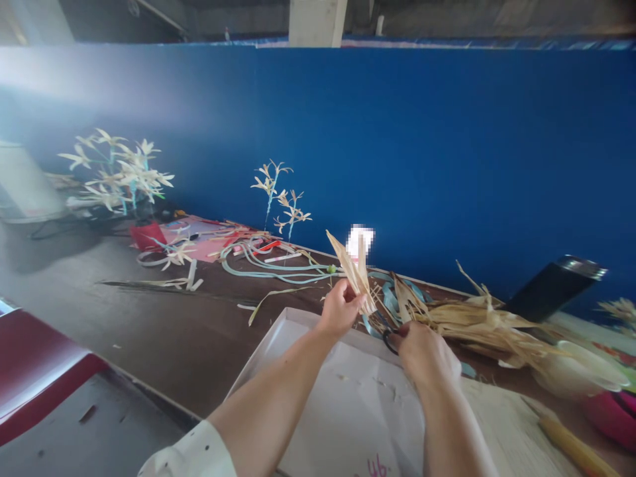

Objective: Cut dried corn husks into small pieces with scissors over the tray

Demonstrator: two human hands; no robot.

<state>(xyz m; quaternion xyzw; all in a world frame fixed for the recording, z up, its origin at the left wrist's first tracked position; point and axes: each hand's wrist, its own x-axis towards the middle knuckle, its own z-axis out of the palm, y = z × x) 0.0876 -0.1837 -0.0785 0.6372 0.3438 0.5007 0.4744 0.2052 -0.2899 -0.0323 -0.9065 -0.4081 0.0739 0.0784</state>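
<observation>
A blue wall [422, 152] runs behind the dark counter [163, 338], with a pale pillar [317, 23] beyond its top. Light (rather hazy) whitens its left end. A red panel [44, 364] shines at lower left.

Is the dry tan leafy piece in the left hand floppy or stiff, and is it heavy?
The dry tan leafy piece is probably fairly stiff, because its tips stand up above the left hand. It's likely light too, since it looks papery thin.
</observation>
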